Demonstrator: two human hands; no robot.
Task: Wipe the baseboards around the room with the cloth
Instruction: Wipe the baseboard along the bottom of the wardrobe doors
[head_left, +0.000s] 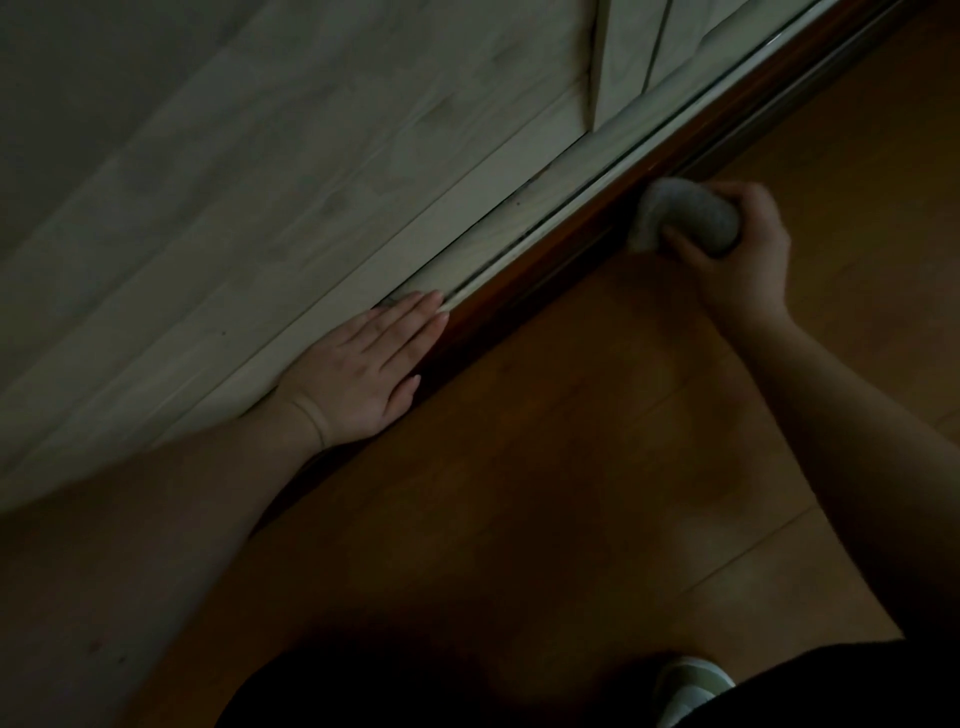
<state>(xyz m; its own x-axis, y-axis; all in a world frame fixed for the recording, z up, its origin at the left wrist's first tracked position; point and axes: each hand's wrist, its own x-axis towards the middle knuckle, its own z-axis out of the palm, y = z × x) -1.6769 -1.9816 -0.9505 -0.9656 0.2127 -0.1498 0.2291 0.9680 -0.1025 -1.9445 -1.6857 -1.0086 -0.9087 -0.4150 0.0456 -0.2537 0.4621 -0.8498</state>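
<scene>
The scene is dim. A dark reddish-brown baseboard (524, 291) runs diagonally from lower left to upper right, where the pale wood-grain panel meets the floor. My right hand (737, 260) grips a bunched pale grey cloth (685, 218) and holds it against the baseboard at the upper right. My left hand (358, 369) lies flat with straight fingers on the lower edge of the pale panel, just above the baseboard, holding nothing.
A pale wood-grain wall panel or door (291, 171) fills the upper left, with a vertical joint (597, 62) near the top. Orange-brown wooden floor (545, 467) spreads to the right. A light slipper (691, 686) and dark clothing sit at the bottom edge.
</scene>
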